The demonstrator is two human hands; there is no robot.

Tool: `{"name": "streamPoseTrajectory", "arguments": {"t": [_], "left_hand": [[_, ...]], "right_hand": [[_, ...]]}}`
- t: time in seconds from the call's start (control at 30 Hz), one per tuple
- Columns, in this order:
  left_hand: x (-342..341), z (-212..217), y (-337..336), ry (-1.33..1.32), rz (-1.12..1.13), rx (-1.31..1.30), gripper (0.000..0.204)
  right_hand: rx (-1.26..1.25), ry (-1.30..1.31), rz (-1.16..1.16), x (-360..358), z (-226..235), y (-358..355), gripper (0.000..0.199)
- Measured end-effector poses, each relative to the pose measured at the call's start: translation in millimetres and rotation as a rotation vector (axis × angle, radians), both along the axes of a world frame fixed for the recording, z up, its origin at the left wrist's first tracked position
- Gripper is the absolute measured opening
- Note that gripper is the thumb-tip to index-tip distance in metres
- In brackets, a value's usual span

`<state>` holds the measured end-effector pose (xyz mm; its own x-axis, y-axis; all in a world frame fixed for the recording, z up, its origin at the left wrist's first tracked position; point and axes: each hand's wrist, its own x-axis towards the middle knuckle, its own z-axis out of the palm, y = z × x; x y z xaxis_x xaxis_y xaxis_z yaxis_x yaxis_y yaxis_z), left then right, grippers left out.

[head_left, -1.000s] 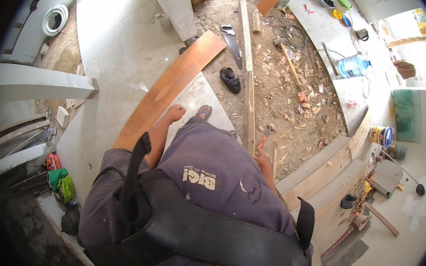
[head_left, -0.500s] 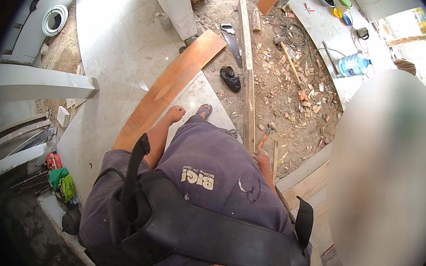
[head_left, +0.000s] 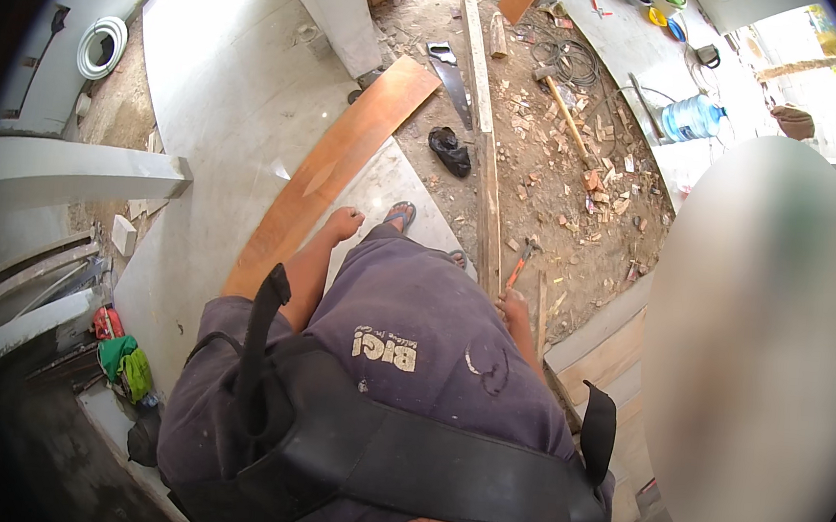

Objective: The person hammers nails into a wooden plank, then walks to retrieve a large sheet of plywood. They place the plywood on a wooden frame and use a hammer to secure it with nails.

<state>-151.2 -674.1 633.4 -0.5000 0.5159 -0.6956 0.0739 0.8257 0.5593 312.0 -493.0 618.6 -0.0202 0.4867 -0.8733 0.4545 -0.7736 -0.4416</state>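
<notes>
My right hand (head_left: 512,311) is closed round the lower end of an orange-handled hammer (head_left: 519,267), whose dark head points away from me over the dirt. Left of my body hangs my left hand (head_left: 344,223), its fingers curled in; anything inside them is hidden. Nearest to that hand is a long reddish-brown wooden board (head_left: 318,180), which lies slantwise on pale slabs. A long narrow timber (head_left: 488,178) runs away from me, just left of the hammer.
Beyond my feet lie a handsaw (head_left: 449,79) and a black plastic bag (head_left: 449,152). A long-handled mallet (head_left: 565,114) rests among wood chips and rubble. Far right, a blue water bottle (head_left: 692,119) lies on a white surface. A grey post (head_left: 330,9) stands ahead; a blurred patch covers the right.
The view has shifted very slightly. Both hands keep nearly the same place and pose, and the hammer stays in my right hand.
</notes>
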Motion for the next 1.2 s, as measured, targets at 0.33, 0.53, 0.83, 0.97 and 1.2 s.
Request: {"name": "streamPoseTrajectory", "arguments": {"t": [0.33, 0.53, 0.83, 0.97, 1.2], "left_hand": [[-2, 4, 41, -0.129, -0.381, -0.046, 0.037], [-76, -27, 35, -0.061, -0.646, -0.022, 0.039], [-27, 37, 152, -0.061, -0.667, -0.194, 0.044], [-24, 51, 158, -0.150, -0.501, -0.138, 0.044], [5, 79, 165, 0.018, -0.460, -0.047, 0.038]], "right_hand": [[0.199, -0.194, -0.066, 21, -46, -1, 0.035], [0.343, -0.273, 0.112, -9, 7, -41, 0.040], [0.183, -0.291, -0.094, 21, 15, -111, 0.040], [0.210, -0.228, 0.039, 16, 3, -92, 0.037], [-0.056, 0.009, -0.304, 11, -27, -72, 0.044]]}}
